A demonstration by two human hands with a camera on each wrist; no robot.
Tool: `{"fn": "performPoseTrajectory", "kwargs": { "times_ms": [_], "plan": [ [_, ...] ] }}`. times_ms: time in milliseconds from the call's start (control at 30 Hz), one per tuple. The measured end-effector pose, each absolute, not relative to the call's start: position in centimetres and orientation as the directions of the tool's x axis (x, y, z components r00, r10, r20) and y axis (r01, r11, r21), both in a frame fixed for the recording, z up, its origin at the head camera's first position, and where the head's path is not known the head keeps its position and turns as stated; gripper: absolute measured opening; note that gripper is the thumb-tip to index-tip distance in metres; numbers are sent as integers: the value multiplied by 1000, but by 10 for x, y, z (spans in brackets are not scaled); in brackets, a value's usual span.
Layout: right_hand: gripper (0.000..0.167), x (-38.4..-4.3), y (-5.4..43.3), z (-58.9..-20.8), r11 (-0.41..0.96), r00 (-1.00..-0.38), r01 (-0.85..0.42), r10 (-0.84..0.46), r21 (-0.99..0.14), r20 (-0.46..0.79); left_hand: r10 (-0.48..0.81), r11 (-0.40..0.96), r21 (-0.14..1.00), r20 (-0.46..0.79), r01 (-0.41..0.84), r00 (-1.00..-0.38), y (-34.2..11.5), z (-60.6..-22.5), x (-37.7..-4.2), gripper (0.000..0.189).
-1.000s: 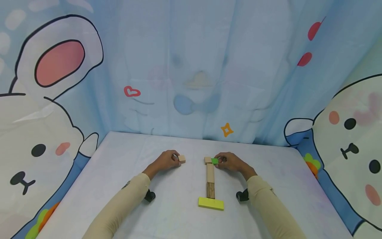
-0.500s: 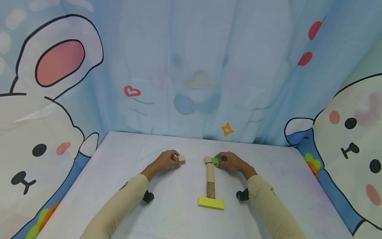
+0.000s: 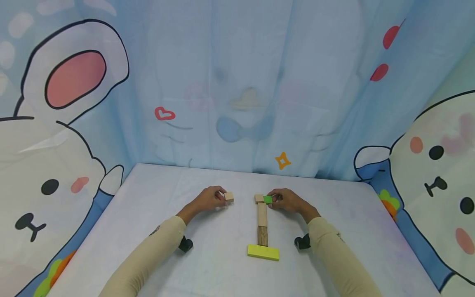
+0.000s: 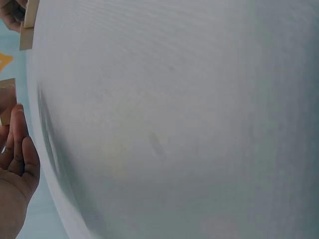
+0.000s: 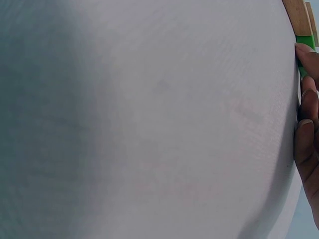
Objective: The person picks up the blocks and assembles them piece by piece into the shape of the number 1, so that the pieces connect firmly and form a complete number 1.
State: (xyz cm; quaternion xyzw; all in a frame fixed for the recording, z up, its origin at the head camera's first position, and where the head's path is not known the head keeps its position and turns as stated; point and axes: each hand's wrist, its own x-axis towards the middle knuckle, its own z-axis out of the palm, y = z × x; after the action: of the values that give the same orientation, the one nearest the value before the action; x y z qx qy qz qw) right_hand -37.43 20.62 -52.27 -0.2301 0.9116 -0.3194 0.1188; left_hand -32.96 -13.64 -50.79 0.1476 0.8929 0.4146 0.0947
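My left hand [image 3: 208, 199] pinches a small pale wooden block [image 3: 229, 196] between thumb and fingers, a short gap left of the other blocks. In the left wrist view that block [image 4: 7, 119] shows partly at the edge. My right hand [image 3: 286, 200] pinches a green block [image 3: 267, 199] whose left side touches another pale wooden block [image 3: 259, 199]. Below these runs a longer pale block [image 3: 262, 214], then a dark-grained brown block [image 3: 262, 236], in one line. A yellow block [image 3: 263, 252] lies crosswise at the near end.
A white cloth covers the table [image 3: 222, 264], and its far edge meets a blue printed curtain [image 3: 245, 82]. Dark wrist cameras [image 3: 185, 244] hang beneath both sleeves [image 3: 152, 251]. The cartoon-printed cloth continues on both sides.
My left hand has moved slightly to the right with the pale block, which now looks a little tilted. My right hand and the lined-up blocks stay put.
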Motion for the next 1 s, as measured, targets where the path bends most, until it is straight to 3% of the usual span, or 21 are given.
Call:
{"fn": "performPoseTrajectory", "kwargs": {
  "times_ms": [1000],
  "plan": [
    [38, -374, 207, -524, 697, -868, -340, -491, -632, -75, 365, 602, 765, -8, 230, -931, -119, -506, -330, 36]
  ]
}}
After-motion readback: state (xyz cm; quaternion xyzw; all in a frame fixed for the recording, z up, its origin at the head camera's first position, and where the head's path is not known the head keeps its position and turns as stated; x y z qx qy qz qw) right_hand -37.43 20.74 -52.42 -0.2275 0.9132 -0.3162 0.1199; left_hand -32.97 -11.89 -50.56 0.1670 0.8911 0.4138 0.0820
